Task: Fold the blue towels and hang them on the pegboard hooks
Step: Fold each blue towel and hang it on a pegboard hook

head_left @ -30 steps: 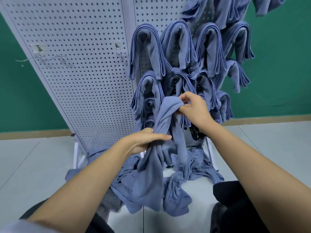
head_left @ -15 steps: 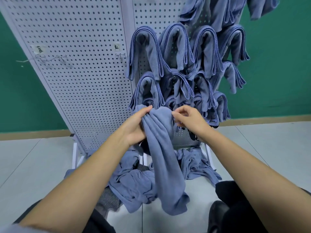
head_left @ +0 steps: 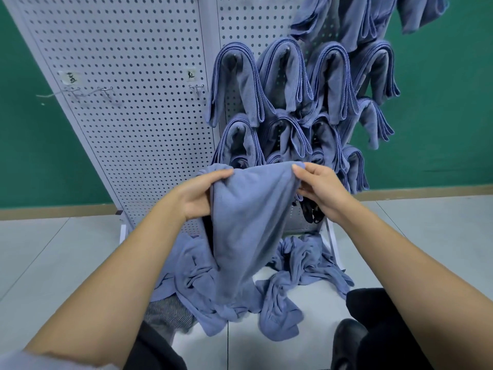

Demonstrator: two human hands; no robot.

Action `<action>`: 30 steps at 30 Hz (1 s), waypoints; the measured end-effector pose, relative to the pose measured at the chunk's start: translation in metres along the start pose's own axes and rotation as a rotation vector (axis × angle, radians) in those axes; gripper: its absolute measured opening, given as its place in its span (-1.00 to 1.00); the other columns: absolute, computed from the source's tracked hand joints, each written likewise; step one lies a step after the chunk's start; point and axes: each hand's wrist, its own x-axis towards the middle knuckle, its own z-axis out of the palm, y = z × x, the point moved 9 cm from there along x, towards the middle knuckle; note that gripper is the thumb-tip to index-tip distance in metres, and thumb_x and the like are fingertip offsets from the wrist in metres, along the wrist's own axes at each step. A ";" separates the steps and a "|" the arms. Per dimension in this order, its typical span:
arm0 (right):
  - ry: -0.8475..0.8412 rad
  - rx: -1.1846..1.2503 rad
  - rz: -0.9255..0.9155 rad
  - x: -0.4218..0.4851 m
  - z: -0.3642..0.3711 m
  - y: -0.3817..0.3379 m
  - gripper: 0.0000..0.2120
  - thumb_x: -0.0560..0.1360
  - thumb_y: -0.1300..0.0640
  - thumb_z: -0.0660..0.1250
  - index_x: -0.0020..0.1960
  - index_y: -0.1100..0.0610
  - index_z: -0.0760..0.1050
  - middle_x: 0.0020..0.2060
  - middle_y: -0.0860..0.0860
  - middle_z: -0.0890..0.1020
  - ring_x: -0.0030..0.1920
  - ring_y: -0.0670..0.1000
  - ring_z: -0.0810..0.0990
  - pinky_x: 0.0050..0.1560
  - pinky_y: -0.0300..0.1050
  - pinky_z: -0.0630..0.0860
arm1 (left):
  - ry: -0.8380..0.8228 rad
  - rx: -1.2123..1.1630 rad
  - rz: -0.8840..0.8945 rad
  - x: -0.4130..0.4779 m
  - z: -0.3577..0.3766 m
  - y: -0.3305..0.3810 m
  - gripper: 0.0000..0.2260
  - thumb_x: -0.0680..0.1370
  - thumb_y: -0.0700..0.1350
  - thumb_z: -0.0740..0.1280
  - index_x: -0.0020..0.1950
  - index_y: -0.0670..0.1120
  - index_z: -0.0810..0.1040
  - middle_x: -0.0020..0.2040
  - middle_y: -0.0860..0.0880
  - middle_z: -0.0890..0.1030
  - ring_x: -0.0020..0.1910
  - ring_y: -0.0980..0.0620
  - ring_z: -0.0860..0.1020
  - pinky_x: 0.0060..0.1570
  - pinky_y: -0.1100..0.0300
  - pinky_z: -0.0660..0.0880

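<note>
A blue towel (head_left: 248, 222) hangs in front of me, spread between both hands along its top edge. My left hand (head_left: 198, 194) grips its upper left corner, fingers curled over the cloth. My right hand (head_left: 318, 186) pinches the upper right corner. The towel's lower end trails down onto a heap of loose blue towels (head_left: 301, 265) on the floor. Behind stands the white pegboard (head_left: 128, 108), with several folded blue towels (head_left: 282, 84) hung on hooks on its right panel.
Bare wire hooks (head_left: 88, 90) and another hook (head_left: 197, 88) stick out of the pegboard's left panel under small labels. A striped grey cloth (head_left: 168, 315) lies at the heap's left. My dark-clothed knees and a black shoe (head_left: 349, 340) sit at the bottom right. Green wall behind.
My hands have moved apart along the towel's top edge, spreading the bunched cloth wider. One second ago my left hand held it lower down; it came up to the top.
</note>
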 end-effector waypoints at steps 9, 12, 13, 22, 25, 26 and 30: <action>0.141 0.064 -0.035 0.000 -0.044 -0.009 -0.84 0.58 0.11 0.27 -0.11 0.14 0.57 -0.37 -0.05 0.61 -0.41 -0.13 0.53 -0.42 -0.30 0.44 | 0.142 0.121 -0.067 -0.013 -0.050 0.009 -0.88 0.50 -0.06 0.38 -0.02 -0.08 0.59 -0.14 -0.02 0.65 -0.15 0.03 0.59 -0.15 0.15 0.61; 0.177 0.072 -0.017 0.001 -0.057 -0.007 -0.85 0.57 0.09 0.29 -0.10 0.12 0.59 -0.32 -0.01 0.61 -0.36 -0.08 0.52 -0.39 -0.24 0.43 | 0.107 0.034 -0.005 -0.013 -0.052 0.015 -0.90 0.52 -0.22 0.32 -0.15 -0.10 0.62 -0.15 -0.03 0.62 -0.21 0.08 0.61 -0.19 0.20 0.62; 0.191 0.087 -0.009 0.001 -0.060 -0.006 -0.84 0.57 0.09 0.29 -0.11 0.11 0.59 -0.30 0.01 0.60 -0.33 -0.05 0.52 -0.32 -0.17 0.42 | 0.094 0.009 0.035 -0.013 -0.052 0.019 -0.87 0.52 -0.29 0.29 -0.16 -0.13 0.59 -0.16 -0.05 0.61 -0.23 0.08 0.62 -0.19 0.21 0.62; 0.194 0.125 0.008 0.005 -0.064 -0.002 -0.81 0.60 0.13 0.24 -0.16 0.09 0.54 -0.36 -0.04 0.58 -0.36 -0.08 0.51 -0.31 -0.19 0.47 | -0.015 0.168 0.087 -0.014 -0.033 0.020 -0.84 0.66 -0.19 0.13 0.12 -0.13 0.49 -0.04 -0.11 0.65 -0.13 -0.05 0.66 -0.12 0.01 0.63; 0.197 -0.064 -0.008 0.006 -0.066 -0.001 -0.81 0.63 0.13 0.18 -0.14 0.12 0.42 -0.38 0.01 0.38 -0.52 -0.16 0.37 -0.50 -0.30 0.46 | 0.066 0.303 0.050 -0.012 -0.041 0.017 -0.82 0.68 -0.14 0.08 0.15 -0.10 0.46 -0.03 -0.09 0.63 -0.15 0.00 0.64 -0.19 0.10 0.62; 0.191 -0.170 -0.011 0.006 -0.066 -0.001 -0.83 0.64 0.13 0.17 -0.12 0.12 0.40 -0.37 0.02 0.32 -0.55 -0.16 0.33 -0.53 -0.30 0.45 | 0.108 0.370 0.039 -0.012 -0.044 0.016 -0.81 0.68 -0.13 0.07 0.14 -0.09 0.46 -0.03 -0.08 0.63 -0.16 0.01 0.64 -0.21 0.12 0.60; 0.176 -0.470 0.022 0.006 -0.065 0.005 -0.72 0.63 0.10 0.18 -0.25 0.10 0.35 -0.39 0.05 0.33 -0.43 0.00 0.33 -0.53 -0.22 0.43 | 0.303 0.480 0.022 -0.010 -0.062 0.015 -0.81 0.68 -0.15 0.09 0.15 -0.10 0.48 -0.12 -0.03 0.60 -0.25 0.07 0.56 -0.40 0.24 0.55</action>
